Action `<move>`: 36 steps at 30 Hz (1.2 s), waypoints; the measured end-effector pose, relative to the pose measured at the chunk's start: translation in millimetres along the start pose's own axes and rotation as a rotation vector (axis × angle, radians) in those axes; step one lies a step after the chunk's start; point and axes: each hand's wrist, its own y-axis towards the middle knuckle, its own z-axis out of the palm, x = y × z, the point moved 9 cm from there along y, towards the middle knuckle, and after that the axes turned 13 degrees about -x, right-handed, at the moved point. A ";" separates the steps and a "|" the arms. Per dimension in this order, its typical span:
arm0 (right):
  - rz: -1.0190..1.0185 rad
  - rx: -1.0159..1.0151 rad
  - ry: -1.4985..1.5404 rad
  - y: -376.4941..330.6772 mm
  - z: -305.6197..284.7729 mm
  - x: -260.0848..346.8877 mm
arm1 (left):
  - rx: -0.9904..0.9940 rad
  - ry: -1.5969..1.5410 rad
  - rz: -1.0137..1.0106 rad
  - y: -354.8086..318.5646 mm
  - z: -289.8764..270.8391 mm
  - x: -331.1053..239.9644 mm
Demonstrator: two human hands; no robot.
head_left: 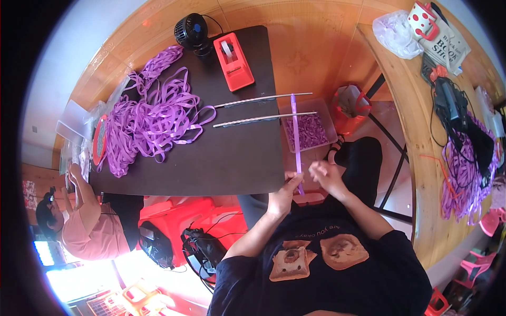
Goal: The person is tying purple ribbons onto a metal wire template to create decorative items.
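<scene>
A flat purple ribbon runs lengthwise over two thin metal rods, the farther rod and the nearer rod, which jut past the right edge of the dark table. Its near end is pinched between the thumb and fingers of my left hand, just beyond the table's corner. Just right of that end, my right hand is apart from the ribbon, its fingers curled and smeared by motion. Whether it holds anything is unclear. A big loose heap of purple ribbon covers the table's left side.
A red tape dispenser and a small black fan stand at the back. Below the rods sits a clear bin of purple pieces, beside a red bag. A wooden bench lies right; a co-worker is at left.
</scene>
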 end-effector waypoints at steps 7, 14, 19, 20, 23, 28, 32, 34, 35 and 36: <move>-1.472 -0.367 -0.660 -29.1 27.2 218.5 | -0.052 -0.112 -0.015 -18.7 0.5 -19.8; -1.815 -0.378 -0.743 -46.2 49.3 225.4 | -0.023 -0.179 -0.081 -24.7 -3.4 -14.8; -1.811 -0.330 -0.788 -54.5 53.6 220.0 | 0.002 -0.239 -0.113 -24.7 -5.5 -16.2; -1.783 -0.306 -0.778 -55.1 53.5 219.7 | 0.003 -0.241 -0.112 -25.1 -4.7 -16.8; -1.780 -0.279 -0.783 -59.0 53.3 220.8 | -0.032 -0.326 -0.153 -27.5 -0.9 -19.2; -1.781 -0.295 -0.724 -66.8 52.7 241.4 | 0.073 -0.422 -0.077 -30.5 6.1 -31.7; -1.726 -0.285 -0.608 -66.7 50.5 267.6 | 0.118 -0.485 -0.164 -34.2 8.9 -35.7; -1.593 -0.239 -0.518 -55.0 47.4 282.1 | 0.418 -0.734 -0.442 -41.4 27.0 -27.1; -1.516 -0.188 -0.426 -46.9 45.0 292.5 | 0.372 -0.688 -0.508 -36.4 20.4 -7.1; -1.436 -0.138 -0.336 -37.2 42.7 304.2 | 0.364 -0.672 -0.495 -32.6 15.3 4.9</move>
